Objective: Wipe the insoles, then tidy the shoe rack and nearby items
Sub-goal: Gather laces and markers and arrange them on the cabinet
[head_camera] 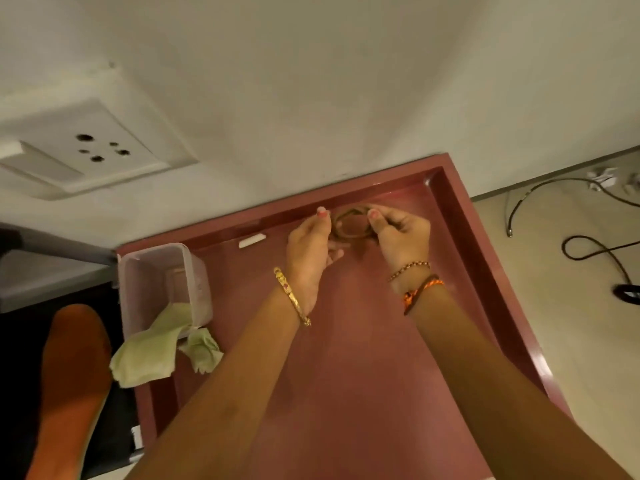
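Maroon raised-rim shoe rack top (pixel 450 202) abuts the wall, its centre bare; both arms reach forward, left hand (pixel 310 251) and right hand (pixel 401 237) pinching a coiled cord (pixel 349 220) near the far rim, fingers clamped.

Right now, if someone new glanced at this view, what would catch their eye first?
Probably the two hands, left hand and right hand, meeting over the far end of the maroon tray top, holding a small coiled ring-like item between them. Next, the clear plastic container at the tray's left edge with a pale green cloth spilling out.
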